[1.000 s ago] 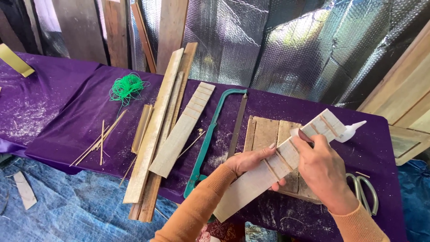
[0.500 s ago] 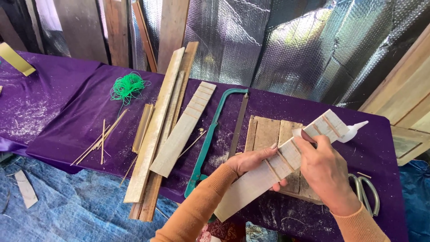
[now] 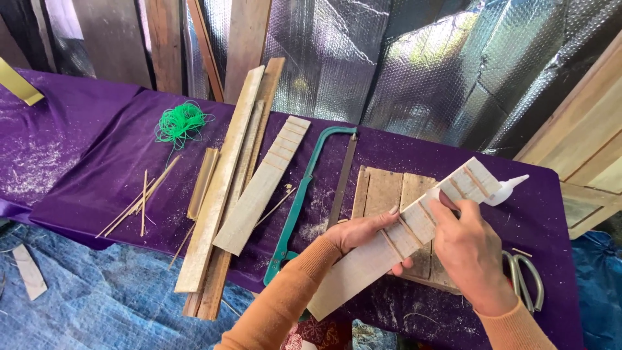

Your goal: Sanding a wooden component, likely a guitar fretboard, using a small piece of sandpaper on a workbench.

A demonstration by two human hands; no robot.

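purple cloth [image 3: 97,168] underlies a flat slatted wooden strip [image 3: 402,236] gripped by both hands, left [image 3: 363,233] and right [image 3: 470,249].

Hands: two, left hand [image 3: 363,231] and right hand [image 3: 468,249].
Slatted boards: two, one held [image 3: 395,240], one lying on the cloth [image 3: 262,185].
Long planks beside it: about three, stacked [image 3: 223,188]; exact number hard to tell.
Hacksaws: one, green frame [image 3: 303,194].
Glue bottles: one, white [image 3: 508,189].
Scissors: one pair [image 3: 526,277].
Green cord bundles: one [image 3: 179,122].
Thin sticks: several, loose [image 3: 139,204]; too fine to count.
Purple cloths: one [image 3: 84,136].
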